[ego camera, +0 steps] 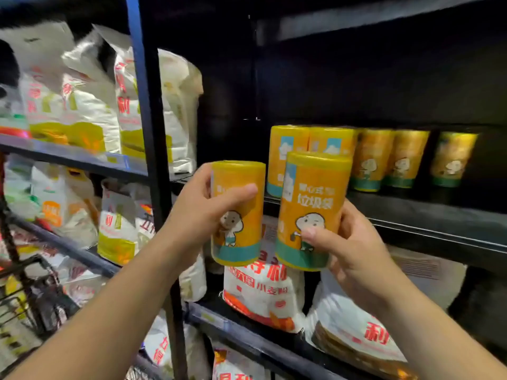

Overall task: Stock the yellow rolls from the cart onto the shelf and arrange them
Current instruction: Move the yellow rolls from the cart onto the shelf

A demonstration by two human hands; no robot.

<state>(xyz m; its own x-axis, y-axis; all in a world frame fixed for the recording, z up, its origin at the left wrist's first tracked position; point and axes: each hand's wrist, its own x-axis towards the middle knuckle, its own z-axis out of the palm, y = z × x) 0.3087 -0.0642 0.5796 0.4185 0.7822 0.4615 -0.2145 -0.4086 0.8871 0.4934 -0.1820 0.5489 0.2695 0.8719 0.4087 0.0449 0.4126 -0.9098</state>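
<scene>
Five yellow rolls already stand on the shelf; left hand and right hand each grasp another, still unplaced.

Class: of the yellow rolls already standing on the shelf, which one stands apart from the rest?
The rightmost roll, at the far end: a dark gap separates it from the others, which stand packed together.

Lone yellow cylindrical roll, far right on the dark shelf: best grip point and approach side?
Grip the lone yellow cylindrical roll round its side wall at mid-height, coming from the front. It stands upright on the dark shelf, with a gap to the row of yellow rolls on its left and nothing visible on its right, so fingers should fit either side.
</scene>
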